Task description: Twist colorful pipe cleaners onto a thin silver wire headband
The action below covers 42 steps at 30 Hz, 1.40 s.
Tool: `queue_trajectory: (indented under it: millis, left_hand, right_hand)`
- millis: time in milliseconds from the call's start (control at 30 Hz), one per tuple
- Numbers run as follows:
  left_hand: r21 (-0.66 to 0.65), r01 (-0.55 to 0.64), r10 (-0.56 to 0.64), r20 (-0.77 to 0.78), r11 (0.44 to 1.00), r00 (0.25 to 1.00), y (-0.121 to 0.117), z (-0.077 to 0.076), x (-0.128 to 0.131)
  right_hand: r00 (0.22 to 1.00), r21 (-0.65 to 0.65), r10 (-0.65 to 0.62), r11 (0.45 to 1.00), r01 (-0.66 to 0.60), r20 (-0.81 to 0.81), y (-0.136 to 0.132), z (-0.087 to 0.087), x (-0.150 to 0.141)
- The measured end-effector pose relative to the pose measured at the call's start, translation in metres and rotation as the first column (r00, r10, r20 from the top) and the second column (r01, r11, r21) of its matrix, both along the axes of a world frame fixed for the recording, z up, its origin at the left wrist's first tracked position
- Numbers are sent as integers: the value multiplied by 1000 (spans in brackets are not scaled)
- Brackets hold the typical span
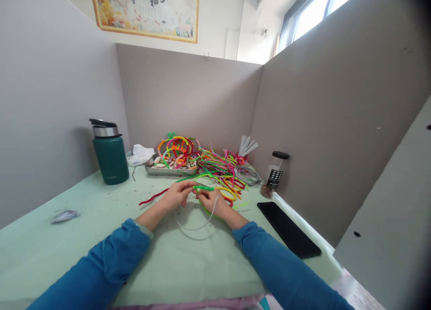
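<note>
Fingers (187, 185) on the left hand (178, 194) and right hand (215, 201) pinch a fuzzy green stick (204, 188). One thin white loop (195, 229) curves below.

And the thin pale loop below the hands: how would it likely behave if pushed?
The pale loop is probably springy rather than limp, since it keeps a smooth, rounded curve. Being so thin, it looks light. It may also swivel, as the left hand and right hand are only at its upper part, by the green strip.
</note>
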<state>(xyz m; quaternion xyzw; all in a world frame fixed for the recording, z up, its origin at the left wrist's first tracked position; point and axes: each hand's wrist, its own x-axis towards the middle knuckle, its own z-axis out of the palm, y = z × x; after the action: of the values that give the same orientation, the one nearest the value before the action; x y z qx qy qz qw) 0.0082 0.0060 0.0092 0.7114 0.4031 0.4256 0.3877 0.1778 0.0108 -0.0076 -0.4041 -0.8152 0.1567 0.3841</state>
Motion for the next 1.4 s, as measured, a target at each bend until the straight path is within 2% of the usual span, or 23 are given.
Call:
queue_trajectory:
  millis: [133,300,500,700,1033,1267,1400]
  left_hand:
    - [-11,12,-12,-16,1000,1000,-3,3,1]
    - [-37,-26,25,-21,999,999,-5,7,3]
    - [-23,-65,64,-48,998,997,-2,3,1]
    - [-19,-71,70,-43,997,997,-2,3,0]
    - [-122,-59,58,-12,991,998,-2,4,2]
    - [-90,-78,74,-45,993,996,1,-1,-1]
    - [-43,-74,72,-46,996,996,-1,1,-1]
  right_hand:
    - [1000,-2,-4,1000,4,22,2,-1,0]
    - [999,15,25,1000,-26,41,2,-4,0]
    - [998,44,38,998,-40,46,3,-5,0]
    - [997,64,36,997,-40,65,-2,0,-1]
    - [996,74,45,996,-51,78,-5,3,0]
    - [995,48,56,997,-60,82,-11,8,-1]
    - [994,18,111,994,-111,19,-13,8,-1]
